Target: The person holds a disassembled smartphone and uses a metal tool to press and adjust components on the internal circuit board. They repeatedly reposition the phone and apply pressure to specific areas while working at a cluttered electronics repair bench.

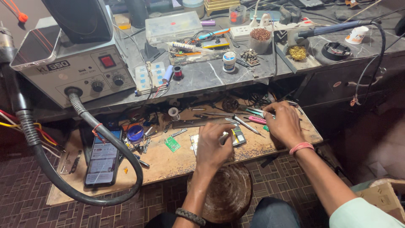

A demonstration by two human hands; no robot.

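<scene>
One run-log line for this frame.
left hand: on opened phone | right hand: among tools by pink tweezers | wooden board

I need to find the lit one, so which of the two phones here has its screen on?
The phone lying flat on the wooden board, inside the black hose loop. The other phone, atop the grey machine, has a dark screen.

Place: my small electronics repair workshop, one crowded bench.
Main machine: a grey hot-air rework station [78,69] with knobs, a red switch and a thick black hose [105,143].
Soldering gear: a soldering iron [333,28] in its stand, beside brass cleaning wool [298,52].
Work surface: a worn wooden board [168,162] strewn with tweezers [247,125], a green circuit board [172,144] and small parts.
Under repair: a phone [102,160] lying lit on the board.
Storage: clear plastic parts boxes [173,26] on the marble-look shelf [211,76].
</scene>
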